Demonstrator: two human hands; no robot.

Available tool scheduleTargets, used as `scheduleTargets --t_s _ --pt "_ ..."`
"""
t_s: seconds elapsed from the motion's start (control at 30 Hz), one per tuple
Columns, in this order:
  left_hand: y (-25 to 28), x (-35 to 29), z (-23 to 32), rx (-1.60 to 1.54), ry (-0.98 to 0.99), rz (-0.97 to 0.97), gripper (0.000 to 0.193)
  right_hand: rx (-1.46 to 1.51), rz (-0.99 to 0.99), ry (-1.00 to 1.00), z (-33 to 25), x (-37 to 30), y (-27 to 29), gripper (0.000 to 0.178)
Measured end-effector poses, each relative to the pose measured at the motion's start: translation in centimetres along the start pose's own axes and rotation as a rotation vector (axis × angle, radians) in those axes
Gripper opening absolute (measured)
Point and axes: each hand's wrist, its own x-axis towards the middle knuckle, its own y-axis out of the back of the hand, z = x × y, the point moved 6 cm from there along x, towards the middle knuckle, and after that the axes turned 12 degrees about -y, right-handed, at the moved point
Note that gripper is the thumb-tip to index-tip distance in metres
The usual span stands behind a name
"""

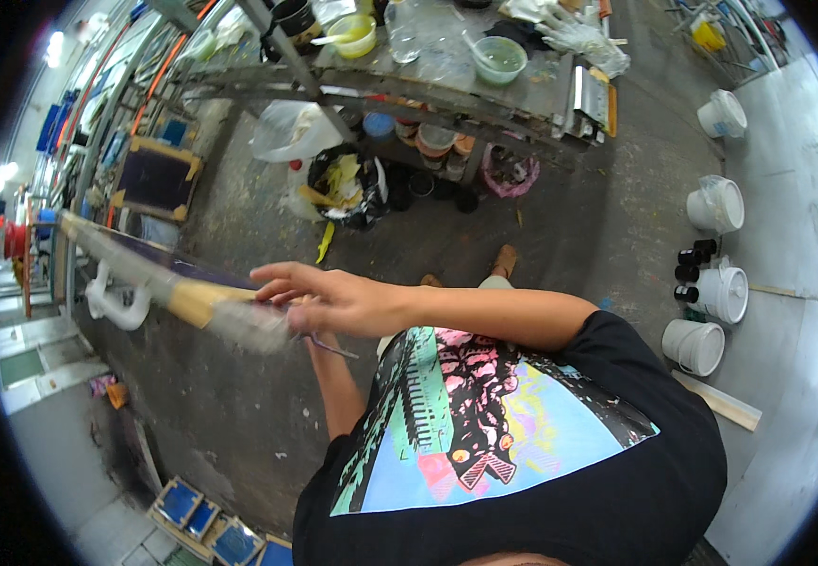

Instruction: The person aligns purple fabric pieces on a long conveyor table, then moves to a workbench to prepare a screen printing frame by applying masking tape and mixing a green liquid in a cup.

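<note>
A screen-printing frame (126,266) stands tilted on my left, seen nearly edge-on. Its edge is pale, with tan tape (199,302) near my end and a strip of dark mesh behind. My right hand (338,300) reaches across my body to the near end of the frame, fingers apart and somewhat blurred. Below that hand a thin purplish strip (335,348) sticks out; what holds it is hidden. My left forearm (338,396) rises to the same corner. The left hand is mostly covered by my right hand and the frame, so its fingers do not show.
Ahead is a metal workbench (437,80) with a green-filled tub (499,59), a yellow bowl (352,38) and gloves. Under it sit a black rubbish bag (368,193) and paint tubs. White buckets (694,346) line the right wall. Blue-meshed frames (179,500) lie lower left.
</note>
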Motion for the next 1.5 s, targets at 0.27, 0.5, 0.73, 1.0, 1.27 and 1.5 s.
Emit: scheduleTargets --t_s 0.27,0.5,0.73,1.0,1.27,1.5 --pt "11.9 -0.8 4.4 1.043 0.063 0.43 0.048 0.643 0.419 -0.433 11.4 -4.7 12.8 0.075" --pt "15.4 -2.5 -3.6 1.231 0.063 0.134 0.035 0.385 1.017 -0.759 25.2 -17.0 20.0 0.056" --pt "14.3 -3.8 -6.8 1.399 0.166 0.14 0.036 0.211 1.067 -0.791 27.9 -22.5 21.6 0.043" --pt "14.2 -3.2 -6.6 1.355 0.208 0.073 0.05 0.208 1.093 -0.745 27.7 -22.9 20.8 0.04" --pt "16.7 -2.1 -7.7 0.945 0.263 0.215 0.082 0.235 1.115 -0.774 27.7 -23.9 18.8 0.038" --pt "15.9 -2.0 -8.4 0.883 0.309 0.194 0.079 0.272 1.182 -0.749 28.8 -25.1 18.7 0.038"
